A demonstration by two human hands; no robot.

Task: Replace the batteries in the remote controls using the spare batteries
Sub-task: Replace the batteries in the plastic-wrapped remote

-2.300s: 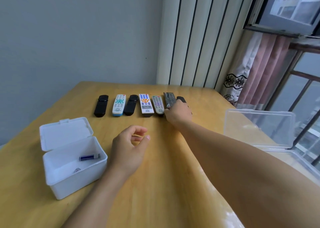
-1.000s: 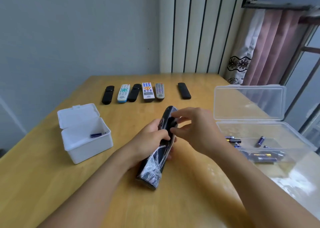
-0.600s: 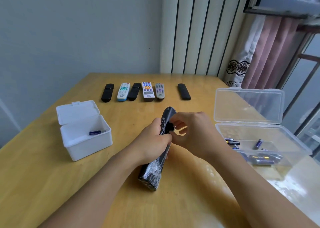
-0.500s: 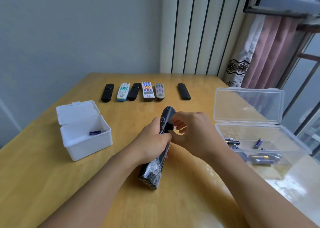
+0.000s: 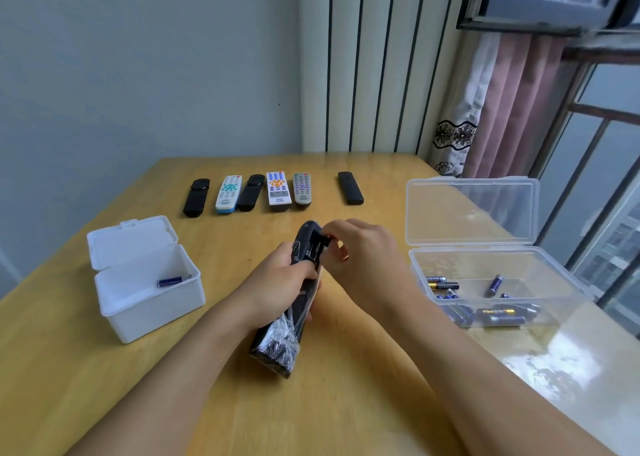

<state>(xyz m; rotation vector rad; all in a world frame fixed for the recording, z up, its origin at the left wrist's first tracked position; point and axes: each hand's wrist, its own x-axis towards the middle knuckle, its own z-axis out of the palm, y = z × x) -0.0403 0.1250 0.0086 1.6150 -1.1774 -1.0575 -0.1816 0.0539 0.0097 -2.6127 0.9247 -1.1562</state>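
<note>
Left hand (image 5: 277, 282) gripping wrapped remote (image 5: 294, 303), right hand (image 5: 360, 251) pinching its cover (image 5: 320, 244)

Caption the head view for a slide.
Left hand grips wrapped black remote while right hand works its battery cover.

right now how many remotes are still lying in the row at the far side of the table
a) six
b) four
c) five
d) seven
a) six lie in the row: three black, three light-coloured with coloured buttons, and a gap before the rightmost black one; a seventh, the wrapped remote, is gripped in the left hand.
</note>
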